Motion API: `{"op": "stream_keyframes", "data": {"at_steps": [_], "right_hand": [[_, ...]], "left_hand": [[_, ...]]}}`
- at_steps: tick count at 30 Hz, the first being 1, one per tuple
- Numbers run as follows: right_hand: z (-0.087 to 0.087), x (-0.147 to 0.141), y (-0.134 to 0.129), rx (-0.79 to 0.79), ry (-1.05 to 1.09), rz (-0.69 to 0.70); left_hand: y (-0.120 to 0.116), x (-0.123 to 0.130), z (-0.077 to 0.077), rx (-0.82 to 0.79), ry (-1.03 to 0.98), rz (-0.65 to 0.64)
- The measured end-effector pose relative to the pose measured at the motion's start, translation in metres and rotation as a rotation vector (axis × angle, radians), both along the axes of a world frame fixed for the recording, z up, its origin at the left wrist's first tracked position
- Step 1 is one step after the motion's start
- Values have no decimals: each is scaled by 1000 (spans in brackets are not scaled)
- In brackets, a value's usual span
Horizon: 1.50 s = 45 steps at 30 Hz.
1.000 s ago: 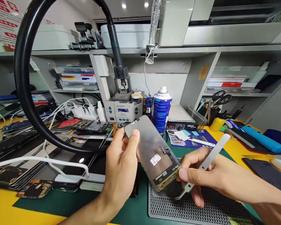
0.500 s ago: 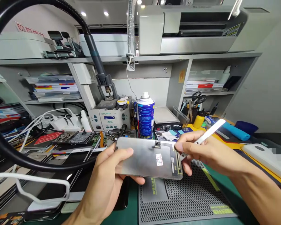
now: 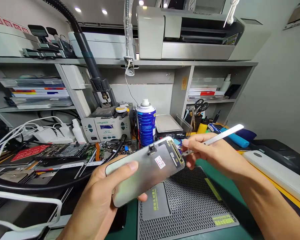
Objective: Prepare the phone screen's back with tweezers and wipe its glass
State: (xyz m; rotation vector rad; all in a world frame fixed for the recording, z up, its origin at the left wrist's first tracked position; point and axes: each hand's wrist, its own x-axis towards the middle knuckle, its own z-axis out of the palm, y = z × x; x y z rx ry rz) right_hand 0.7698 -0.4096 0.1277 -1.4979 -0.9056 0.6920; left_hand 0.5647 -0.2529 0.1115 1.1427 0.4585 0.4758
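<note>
A phone screen panel (image 3: 140, 180), its silvery back up with a small white label, is held tilted, its right end higher. My left hand (image 3: 110, 186) grips its left part, thumb on the back and other fingers underneath. My right hand (image 3: 202, 148) pinches a slim tool (image 3: 225, 134) with a white, flat handle. The tool's metal end lies close to the panel's right edge, where a flex strip shows; whether it touches is hard to tell. Below the panel is a grey honeycomb mat (image 3: 190, 206).
Behind the hands stand a blue spray can (image 3: 146, 125) and a grey hot-air station (image 3: 106, 128). Circuit boards (image 3: 67, 150), phone parts and white cables crowd the left. A long white device (image 3: 277, 173) lies at the right. A black hose (image 3: 85, 50) arches over the left.
The panel has turned, its right end rising and its left end dropping, and has moved slightly left. My right hand and the tool stay beside its right end. The camera view has shifted right.
</note>
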Motion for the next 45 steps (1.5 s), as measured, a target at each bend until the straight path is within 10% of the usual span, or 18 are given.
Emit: {"op": "stream_keyframes", "data": {"at_steps": [14, 45], "right_hand": [[-6, -22, 7, 233, 258, 76], [-9, -37, 16, 285, 394, -18]], "left_hand": [[2, -5, 6, -10, -147, 424], [-5, -3, 4, -20, -147, 441]]}}
